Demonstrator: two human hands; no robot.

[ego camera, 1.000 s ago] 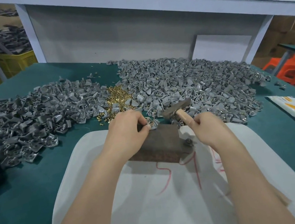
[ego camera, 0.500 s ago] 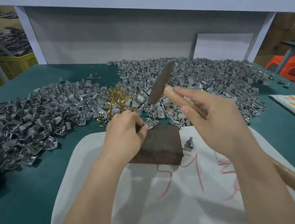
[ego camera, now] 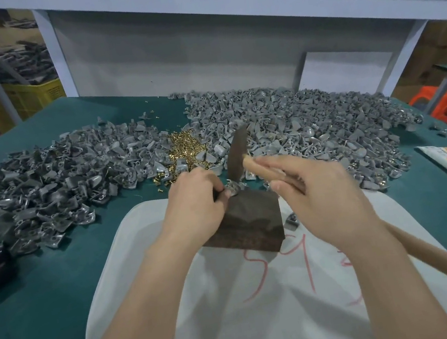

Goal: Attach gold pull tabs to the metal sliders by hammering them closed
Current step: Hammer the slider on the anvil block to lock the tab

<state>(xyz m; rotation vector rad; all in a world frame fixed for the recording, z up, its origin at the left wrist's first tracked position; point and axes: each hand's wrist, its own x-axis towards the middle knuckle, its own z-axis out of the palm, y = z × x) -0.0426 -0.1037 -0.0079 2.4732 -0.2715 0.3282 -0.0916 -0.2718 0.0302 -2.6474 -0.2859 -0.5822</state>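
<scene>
1. Head view: left hand (ego camera: 195, 199) pinched a slider (ego camera: 233, 189) on the far edge of the dark block (ego camera: 248, 223).
2. Right hand (ego camera: 324, 198) grasped the hammer (ego camera: 237, 153), whose head hung just above the slider, slightly right of the left fingers; the handle ran back rightward.

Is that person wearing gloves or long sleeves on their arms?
No. The left hand and the right hand are bare, with no gloves, rings or watch showing. The forearms are bare too, and no sleeves show anywhere in the picture.
</scene>
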